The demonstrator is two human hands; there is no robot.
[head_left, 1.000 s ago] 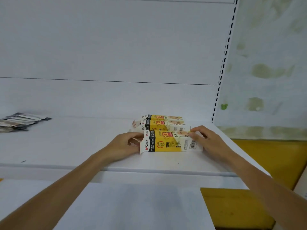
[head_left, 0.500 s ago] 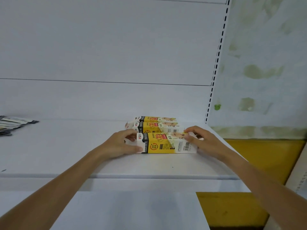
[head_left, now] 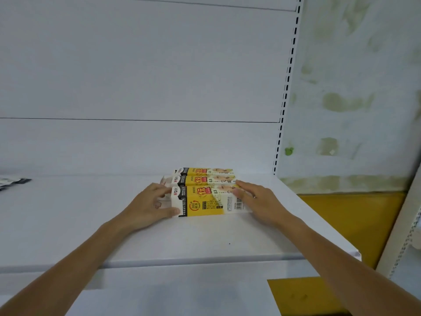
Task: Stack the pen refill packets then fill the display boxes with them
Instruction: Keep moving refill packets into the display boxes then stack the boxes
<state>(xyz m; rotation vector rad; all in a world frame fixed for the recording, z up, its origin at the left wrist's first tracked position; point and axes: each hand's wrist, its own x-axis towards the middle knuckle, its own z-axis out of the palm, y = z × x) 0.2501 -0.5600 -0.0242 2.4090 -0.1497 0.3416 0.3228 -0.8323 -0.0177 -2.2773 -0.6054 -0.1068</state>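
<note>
Sitting just right of the frame's centre, the front display box [head_left: 205, 201] lay lengthwise on the white shelf [head_left: 205, 242], held between both hands. The left hand [head_left: 148, 206] grasped its left, flap end: thumb against the lower front corner, fingers curled over the top. The right hand [head_left: 259, 201] was not clenched; its fingers lay fairly straight across the box's right end, above the barcode. Both forearms reached in from the lower corners of the frame, converging on the box, palms turned down.

Directly behind it, touching side to side, lay the middle box [head_left: 205, 179] and then the rear box [head_left: 205, 171], all three parallel. The yellow-and-white front box read "M&G" at its left end, "1元" in red, "0.5", and "360°" in a circle; the smaller print was too fine to read. Dark refill packets [head_left: 11, 182] lay at the far left edge of the frame, well apart from the boxes.
</note>
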